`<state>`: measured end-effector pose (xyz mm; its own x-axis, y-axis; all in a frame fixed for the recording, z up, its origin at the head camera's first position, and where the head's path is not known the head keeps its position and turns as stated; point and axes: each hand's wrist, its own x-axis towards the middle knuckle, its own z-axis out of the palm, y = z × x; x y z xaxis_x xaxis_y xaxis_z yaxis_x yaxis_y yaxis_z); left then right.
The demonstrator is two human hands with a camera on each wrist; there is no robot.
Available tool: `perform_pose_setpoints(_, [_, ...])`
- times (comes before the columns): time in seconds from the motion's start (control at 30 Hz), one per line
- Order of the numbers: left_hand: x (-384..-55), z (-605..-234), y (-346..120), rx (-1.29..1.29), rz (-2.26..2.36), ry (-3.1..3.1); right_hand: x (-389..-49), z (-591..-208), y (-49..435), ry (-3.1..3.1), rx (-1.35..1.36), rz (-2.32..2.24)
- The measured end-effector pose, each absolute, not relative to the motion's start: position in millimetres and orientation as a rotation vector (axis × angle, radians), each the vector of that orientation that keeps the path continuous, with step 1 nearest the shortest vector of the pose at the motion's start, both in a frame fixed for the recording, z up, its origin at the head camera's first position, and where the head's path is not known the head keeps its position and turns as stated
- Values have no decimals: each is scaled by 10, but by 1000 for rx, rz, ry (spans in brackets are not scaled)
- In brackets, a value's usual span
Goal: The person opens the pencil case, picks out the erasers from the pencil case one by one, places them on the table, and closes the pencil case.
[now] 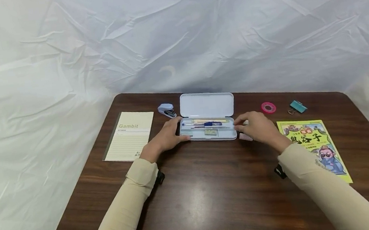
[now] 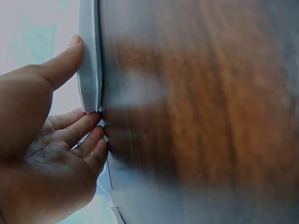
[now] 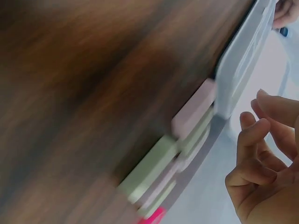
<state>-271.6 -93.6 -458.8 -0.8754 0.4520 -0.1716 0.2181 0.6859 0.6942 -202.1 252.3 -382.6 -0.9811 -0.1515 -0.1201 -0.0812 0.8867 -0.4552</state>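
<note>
A white pencil case [image 1: 209, 140] lies with its lid [image 1: 207, 105] raised at the back. Inside are several pens and pencils [image 1: 210, 122] and a small greenish block [image 1: 210, 132]. My left hand [image 1: 168, 135] holds the left end, thumb [image 2: 65, 63] against the case and fingers curving round its end. By the right end is my right hand [image 1: 256, 127], fingers loosely bent; nothing shows between its fingertips in the right wrist view. Below it on the table lie a pink eraser [image 3: 194, 109], a green eraser [image 3: 148, 168] and similar blocks, partly hidden by the hand in the head view.
A Gambit notebook [image 1: 129, 135] lies to the left, with a light blue stapler [image 1: 166, 110] behind my left hand. On the right are a pink tape roll [image 1: 268, 107], a teal binder clip [image 1: 297, 107] and a yellow comic book [image 1: 323, 149], partly under my right sleeve.
</note>
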Motion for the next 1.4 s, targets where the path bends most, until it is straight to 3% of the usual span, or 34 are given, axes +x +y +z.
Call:
perform_pose_setpoints(0.7, [-2708,-4577,-929,538,995,2569,-2206,-3972,1835,2938,-364,-507])
perform_pose_setpoints(1.4, [-2746,-4636,-950,542,1005,2563,-2409,-4306,1806,3000,-453,-323])
